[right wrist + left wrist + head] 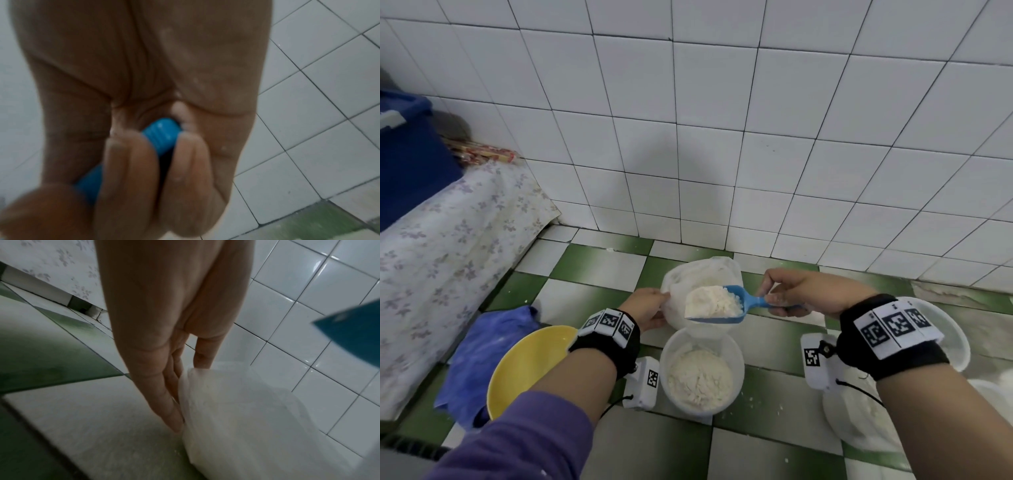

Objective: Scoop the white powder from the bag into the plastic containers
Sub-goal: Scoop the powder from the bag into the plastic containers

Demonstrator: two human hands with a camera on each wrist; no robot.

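From the head view, nearest is a purple sleeve, then two wrists with marker bands. The right hand grips the handle of a blue scoop heaped with white powder, held level above a round plastic container already partly filled, probably so spills fall inside. The left hand holds the near-left rim of the plastic bag, likely to keep its mouth open. A yellow bowl and blue cloth lie at left; another container sits right.

In the left wrist view, straight fingers and thumb pinch the bag's edge.

In the right wrist view, curled fingers wrap the blue handle.

Everything stands on a green-and-white checkered floor, dusted with powder, against a white-tiled wall.
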